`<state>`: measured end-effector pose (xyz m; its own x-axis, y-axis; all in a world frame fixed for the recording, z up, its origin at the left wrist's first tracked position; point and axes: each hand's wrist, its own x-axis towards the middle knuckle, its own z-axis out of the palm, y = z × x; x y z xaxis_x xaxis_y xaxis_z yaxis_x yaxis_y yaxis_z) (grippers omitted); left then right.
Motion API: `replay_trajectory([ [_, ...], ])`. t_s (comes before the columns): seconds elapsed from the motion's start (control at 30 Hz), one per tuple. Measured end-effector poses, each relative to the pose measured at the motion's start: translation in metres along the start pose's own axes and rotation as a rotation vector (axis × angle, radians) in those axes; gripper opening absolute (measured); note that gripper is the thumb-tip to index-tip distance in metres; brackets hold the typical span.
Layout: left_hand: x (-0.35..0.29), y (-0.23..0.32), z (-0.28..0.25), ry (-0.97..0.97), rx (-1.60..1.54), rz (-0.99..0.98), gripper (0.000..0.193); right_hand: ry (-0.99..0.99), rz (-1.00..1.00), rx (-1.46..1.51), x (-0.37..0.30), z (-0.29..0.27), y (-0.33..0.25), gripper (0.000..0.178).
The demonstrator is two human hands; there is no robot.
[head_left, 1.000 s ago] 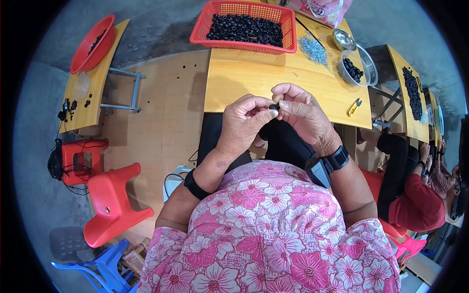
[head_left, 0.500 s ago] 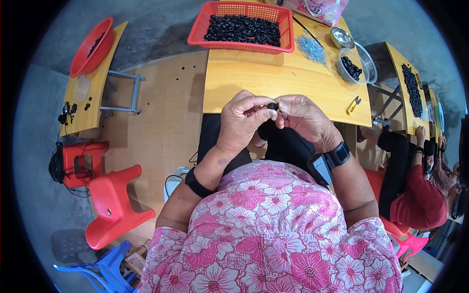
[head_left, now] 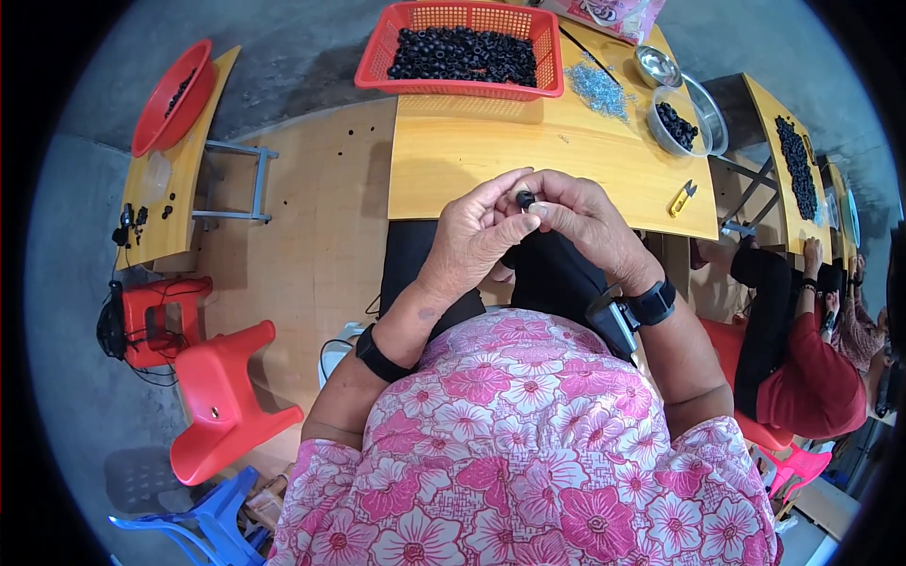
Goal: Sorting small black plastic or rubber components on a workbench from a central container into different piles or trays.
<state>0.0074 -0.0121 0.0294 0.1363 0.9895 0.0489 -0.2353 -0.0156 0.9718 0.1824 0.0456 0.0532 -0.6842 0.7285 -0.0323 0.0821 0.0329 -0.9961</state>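
Observation:
In front of my chest, over the table's near edge, my two hands meet at the fingertips around a small black ring-shaped part [head_left: 525,199]. My right hand [head_left: 587,222] pinches it between thumb and fingers. From the other side, the closed fingers and thumb of my left hand [head_left: 479,231] press against it and partly hide it. Beyond them on the wooden table [head_left: 462,141] stands a red plastic basket [head_left: 366,68] with many similar black parts. To the right are a heap of clear bluish small pieces [head_left: 598,92] and yellow thread snips [head_left: 681,198].
A clear bowl [head_left: 661,130] of black parts and metal bowls [head_left: 658,66] stand at the table's right. At far left a side table [head_left: 193,160] carries a red basin [head_left: 156,118]; red stools [head_left: 222,401] are below it. Co-workers [head_left: 812,377] sit at the right.
The fingers have shifted around the black part, and its open end now turns upward. My right hand has curled further over toward the left one. The view has moved slightly.

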Motion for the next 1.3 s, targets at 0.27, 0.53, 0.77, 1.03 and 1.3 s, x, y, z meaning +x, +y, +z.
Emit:
replay_trajectory([
  [0.27, -0.003, 0.003, 0.000, -0.009, 0.115, -0.023, 0.055, 0.055, -0.173, -0.292, -0.005, 0.005, -0.008, 0.021],
  [0.53, -0.005, 0.010, 0.004, -0.007, 0.130, 0.002, 0.054, 0.070, -0.235, -0.351, -0.006, 0.006, -0.009, 0.020],
  [0.77, -0.005, 0.010, 0.004, -0.042, 0.152, 0.008, 0.055, 0.048, -0.247, -0.408, -0.006, 0.005, -0.016, 0.023],
  [1.03, -0.004, -0.001, 0.007, -0.012, 0.206, 0.125, 0.051, 0.033, -0.262, -0.456, -0.007, 0.005, -0.015, 0.024],
  [1.3, -0.007, 0.005, 0.006, -0.029, 0.222, 0.070, 0.049, 0.031, -0.229, -0.445, -0.007, 0.007, -0.009, 0.025],
])
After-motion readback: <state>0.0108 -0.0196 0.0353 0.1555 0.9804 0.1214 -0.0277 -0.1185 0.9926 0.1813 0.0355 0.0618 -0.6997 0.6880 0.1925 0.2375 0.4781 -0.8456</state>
